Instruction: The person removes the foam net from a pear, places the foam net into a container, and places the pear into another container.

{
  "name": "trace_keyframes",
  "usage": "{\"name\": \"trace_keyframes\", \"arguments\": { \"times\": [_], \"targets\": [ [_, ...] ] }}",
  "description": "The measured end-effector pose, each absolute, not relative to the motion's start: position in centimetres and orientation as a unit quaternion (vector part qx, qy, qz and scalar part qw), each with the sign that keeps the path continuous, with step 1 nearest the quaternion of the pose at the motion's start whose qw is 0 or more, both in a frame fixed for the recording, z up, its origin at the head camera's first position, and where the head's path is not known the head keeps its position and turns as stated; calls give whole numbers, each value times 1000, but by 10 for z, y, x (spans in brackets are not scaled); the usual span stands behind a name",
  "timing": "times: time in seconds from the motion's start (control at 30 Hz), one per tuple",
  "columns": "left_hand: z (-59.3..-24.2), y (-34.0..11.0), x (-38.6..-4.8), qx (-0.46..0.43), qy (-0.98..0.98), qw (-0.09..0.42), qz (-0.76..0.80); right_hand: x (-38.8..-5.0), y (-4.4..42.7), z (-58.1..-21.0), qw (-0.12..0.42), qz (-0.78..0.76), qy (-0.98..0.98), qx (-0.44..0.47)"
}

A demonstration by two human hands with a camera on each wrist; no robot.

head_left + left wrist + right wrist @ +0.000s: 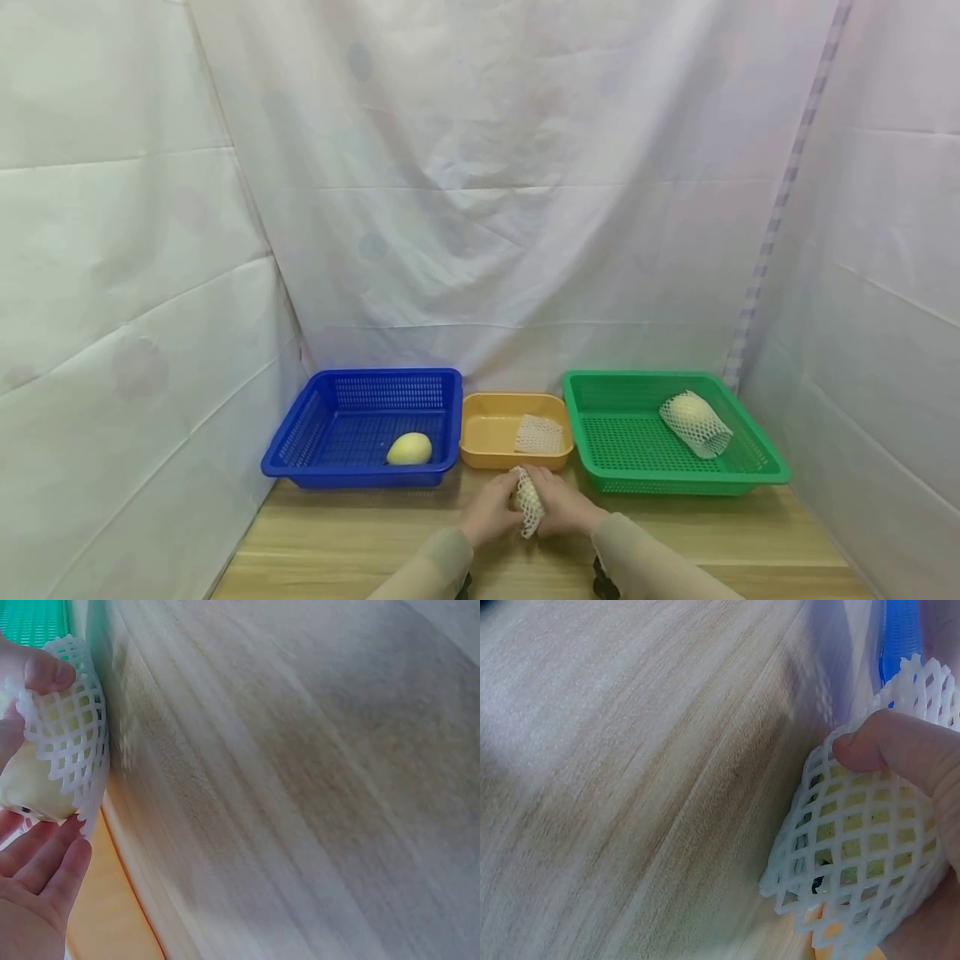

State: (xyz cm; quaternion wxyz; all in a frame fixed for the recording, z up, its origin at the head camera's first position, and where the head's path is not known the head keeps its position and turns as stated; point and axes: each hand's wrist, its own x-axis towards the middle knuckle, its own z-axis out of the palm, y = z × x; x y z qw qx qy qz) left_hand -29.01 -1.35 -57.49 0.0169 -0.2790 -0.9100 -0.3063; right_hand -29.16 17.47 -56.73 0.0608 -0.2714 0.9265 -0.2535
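In front of the orange tray, both hands hold a pale yellow pear-like fruit (pixel 34 784) partly covered by a white foam net sleeve (pixel 528 503). My left hand (pixel 489 508) grips the fruit from the left, its fingers against the bare end in the left wrist view. On the other side, my right hand (pixel 564 505) grips the netted part. Its thumb (pixel 870 746) presses on the mesh in the right wrist view. The fruit's bare end, with a dark spot, sticks out of the sleeve. Some fingers are hidden behind the fruit.
A blue basket (pixel 360 482) at the left holds one bare yellow fruit (pixel 409 449). In the middle, the orange tray (pixel 487 433) holds a flat foam net (pixel 538 434). The green basket (pixel 615 433) at right holds a netted fruit (pixel 692 414). White cloth surrounds the wooden table (pixel 330 550).
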Motion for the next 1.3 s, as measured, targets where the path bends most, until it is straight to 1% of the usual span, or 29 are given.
{"name": "trace_keyframes", "arguments": {
  "times": [0.23,0.47,0.73,0.9,1.13,1.3],
  "targets": [
    [-571,-13,-292,-283,-905,-6,-318,-289,175,-565,53,-251,925,-279],
    [-575,-13,-299,-304,-895,-21,-327,-289,176,-564,66,-256,924,-275],
    [-578,-14,-305,-328,-888,-16,-322,-288,177,-562,63,-219,931,-286],
    [-578,-15,-301,-319,-891,-24,-321,-288,178,-565,63,-213,930,-293],
    [-579,-15,-299,-305,-901,-11,-310,-290,182,-564,59,-208,932,-290],
    [-579,-16,-297,-303,-896,-13,-323,-289,184,-560,48,-203,932,-296]
  ]
}}
